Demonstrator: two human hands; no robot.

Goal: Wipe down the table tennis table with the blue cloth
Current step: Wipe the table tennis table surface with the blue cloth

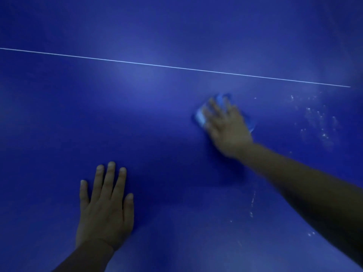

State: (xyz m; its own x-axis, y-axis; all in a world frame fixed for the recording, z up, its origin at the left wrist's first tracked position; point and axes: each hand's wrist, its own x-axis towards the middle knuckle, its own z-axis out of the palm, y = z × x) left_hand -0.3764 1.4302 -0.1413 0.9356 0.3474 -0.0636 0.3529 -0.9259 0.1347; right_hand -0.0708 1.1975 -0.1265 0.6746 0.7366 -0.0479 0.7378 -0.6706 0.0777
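Closest to the camera, the left hand [105, 208] lies flat on the blue table tennis table [157, 118], palm down, fingers straight and a little spread, holding nothing. It's just planted there on the surface, with the forearm running off the bottom edge of the shot.

A bit further out and to the right, the right hand [225, 124] sits on top of the blue cloth [201, 116], pressing it onto the table. The hand is pretty blurry, so honestly I can't tell if the fingers are curled into the cloth or just laid flat over it. The cloth is bunched under the fingers, with a paler patch poking out on the left side and a darker bit showing past the right side of the hand. The right forearm comes in from the lower right corner.

Off to the right of the cloth there are whitish specks and smears [318, 122] on the surface, and a few more nearer the right forearm.

Beyond both hands, a thin white line [176, 67] runs across the table, slanting down toward the right.
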